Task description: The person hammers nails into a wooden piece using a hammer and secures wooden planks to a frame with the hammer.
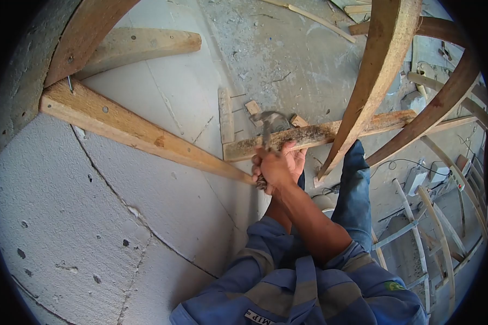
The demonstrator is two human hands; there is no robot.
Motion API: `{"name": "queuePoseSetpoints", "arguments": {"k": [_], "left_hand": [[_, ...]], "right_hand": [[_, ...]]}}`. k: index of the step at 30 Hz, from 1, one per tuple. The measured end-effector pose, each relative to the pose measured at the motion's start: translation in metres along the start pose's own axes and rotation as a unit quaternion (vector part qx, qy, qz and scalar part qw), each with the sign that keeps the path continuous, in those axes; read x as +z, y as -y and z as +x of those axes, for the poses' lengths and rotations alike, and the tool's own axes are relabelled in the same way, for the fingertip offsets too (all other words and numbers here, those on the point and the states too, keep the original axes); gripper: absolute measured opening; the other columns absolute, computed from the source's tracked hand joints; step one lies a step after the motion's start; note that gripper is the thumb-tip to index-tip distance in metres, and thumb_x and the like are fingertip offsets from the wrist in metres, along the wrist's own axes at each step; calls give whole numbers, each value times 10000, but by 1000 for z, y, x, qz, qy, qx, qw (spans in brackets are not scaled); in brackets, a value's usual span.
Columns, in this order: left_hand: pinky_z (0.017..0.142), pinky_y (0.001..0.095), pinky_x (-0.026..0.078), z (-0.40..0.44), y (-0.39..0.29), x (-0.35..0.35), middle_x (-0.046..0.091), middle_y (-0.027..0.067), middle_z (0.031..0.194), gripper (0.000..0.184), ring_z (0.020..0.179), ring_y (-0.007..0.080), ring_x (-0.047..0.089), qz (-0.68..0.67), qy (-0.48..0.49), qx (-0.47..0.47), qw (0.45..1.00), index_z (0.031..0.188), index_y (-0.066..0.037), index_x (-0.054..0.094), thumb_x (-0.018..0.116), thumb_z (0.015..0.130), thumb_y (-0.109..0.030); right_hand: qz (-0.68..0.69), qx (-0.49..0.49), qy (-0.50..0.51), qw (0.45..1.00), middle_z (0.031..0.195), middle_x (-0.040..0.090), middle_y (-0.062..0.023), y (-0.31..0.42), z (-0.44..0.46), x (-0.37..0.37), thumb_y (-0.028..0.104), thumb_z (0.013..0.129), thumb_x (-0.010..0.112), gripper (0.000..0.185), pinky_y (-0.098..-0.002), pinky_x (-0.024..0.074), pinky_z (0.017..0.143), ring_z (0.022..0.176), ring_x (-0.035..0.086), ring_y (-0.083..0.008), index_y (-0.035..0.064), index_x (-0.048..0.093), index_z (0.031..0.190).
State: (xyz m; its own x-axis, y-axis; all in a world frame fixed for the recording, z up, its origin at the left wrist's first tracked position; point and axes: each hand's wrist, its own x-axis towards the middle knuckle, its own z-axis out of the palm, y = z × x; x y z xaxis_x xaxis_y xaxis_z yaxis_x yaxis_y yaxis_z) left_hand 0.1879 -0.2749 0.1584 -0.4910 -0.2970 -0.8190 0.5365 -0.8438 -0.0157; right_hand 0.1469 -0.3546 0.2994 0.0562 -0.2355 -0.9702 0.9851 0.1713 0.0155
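Wood first: our board (320, 134) runs across in front of us, stained dark along its face, left end by the strip (226, 116), the rest passing behind the post (374, 76). Right hand (274, 169) is wrapped round the hammer (267, 129), butt showing on our side, head up and away over the board; the head is blurred, so we can't call contact. Left hand (296, 161) sits beside and partly behind the right, some palm showing, fingers up at the board's near edge. We can't tell if it grips the wood, holds something small or just rests. Beam (130, 124) comes in from upper left along the wall (92, 189), its near end by our hands. Nails (238, 96) stick out of the strip; an offcut (253, 107) lies just past the board. Our read: hammer work at the board is the step in hand, though we can't say if we're mid-blow or setting up. Next move, we judge, calls for a steady board, left fingers out of the strike line, and a swing that clears post and beam. With both hands bunched this close, a knuckle hit looks like the main risk.
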Motion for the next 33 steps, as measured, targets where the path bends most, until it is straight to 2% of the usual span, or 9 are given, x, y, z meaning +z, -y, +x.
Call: {"name": "queuePoseSetpoints", "arguments": {"k": [3, 6, 13, 19, 25, 29, 30, 32, 33], "left_hand": [[1110, 468, 418, 3, 2, -8, 617, 131, 1247, 444, 1221, 288, 566, 0, -2, 2, 1000, 1239, 2, 551, 615, 806, -72], [1111, 466, 419, 2, 0, -8, 617, 137, 1251, 447, 1224, 291, 566, -4, -4, 10, 1000, 1240, 11, 549, 612, 807, -77], [1112, 463, 423, 2, 0, 5, 617, 151, 1258, 450, 1230, 296, 566, -11, -9, 22, 1000, 1239, 30, 545, 605, 808, -84], [1115, 471, 410, 3, -3, 1, 605, 139, 1277, 465, 1244, 291, 550, -4, 11, 16, 1000, 1257, 2, 539, 627, 813, -102], [1121, 478, 387, 1, -3, -6, 588, 118, 1306, 504, 1263, 282, 525, 16, 12, 3, 1000, 1293, -40, 529, 668, 818, -131], [1126, 482, 371, 3, -4, -5, 576, 104, 1325, 532, 1275, 276, 509, 20, 24, 1, 1000, 1317, -68, 522, 695, 821, -151], [1127, 484, 368, 6, -2, -16, 574, 101, 1329, 540, 1279, 275, 505, 24, 30, 0, 999, 1323, -75, 520, 702, 822, -156], [1127, 485, 366, 7, -1, -20, 567, 101, 1334, 540, 1281, 275, 501, 24, 22, -6, 999, 1326, -76, 514, 697, 824, -163], [1128, 485, 366, 5, -3, -20, 564, 101, 1336, 541, 1282, 276, 499, 26, 21, -5, 999, 1327, -77, 512, 694, 826, -166]], "right_hand": [[50, -193, -67, 978, 676, 496, -40, 2, 7, -19, 217, 1007, 529, 180, -308, 465, 367, 445, 489, -153, 55, 491, 937], [39, -257, -140, 955, 642, 518, -60, 7, 10, -21, 215, 1007, 526, 180, -297, 462, 346, 411, 510, -168, 52, 477, 948], [-92, 22, -13, 995, 652, 507, -49, -34, 5, 5, 291, 1005, 517, 235, -335, 450, 353, 424, 501, -162, 60, 474, 988], [61, -194, -41, 978, 685, 503, -42, -10, 3, -22, 270, 1007, 524, 219, -299, 439, 355, 405, 456, -143, 61, 474, 965], [-28, -249, -214, 944, 673, 529, -61, -22, 15, -14, 283, 1011, 534, 238, -309, 432, 322, 412, 511, -161, 61, 476, 952], [-122, 75, 21, 989, 700, 543, -66, -20, 3, 3, 372, 1024, 490, 320, -353, 504, 427, 480, 558, -187, 54, 528, 1003], [-64, 85, 34, 994, 716, 554, -76, -24, 11, -5, 402, 1020, 486, 342, -370, 522, 454, 508, 577, -198, 64, 543, 1035], [196, -51, 180, 963, 705, 537, -67, -17, 9, -29, 388, 1021, 486, 321, -375, 501, 427, 481, 549, -186, 73, 546, 1028], [214, -106, 139, 961, 699, 529, -68, -14, 9, -32, 368, 1020, 493, 297, -370, 486, 407, 468, 536, -179, 73, 524, 993]]}}
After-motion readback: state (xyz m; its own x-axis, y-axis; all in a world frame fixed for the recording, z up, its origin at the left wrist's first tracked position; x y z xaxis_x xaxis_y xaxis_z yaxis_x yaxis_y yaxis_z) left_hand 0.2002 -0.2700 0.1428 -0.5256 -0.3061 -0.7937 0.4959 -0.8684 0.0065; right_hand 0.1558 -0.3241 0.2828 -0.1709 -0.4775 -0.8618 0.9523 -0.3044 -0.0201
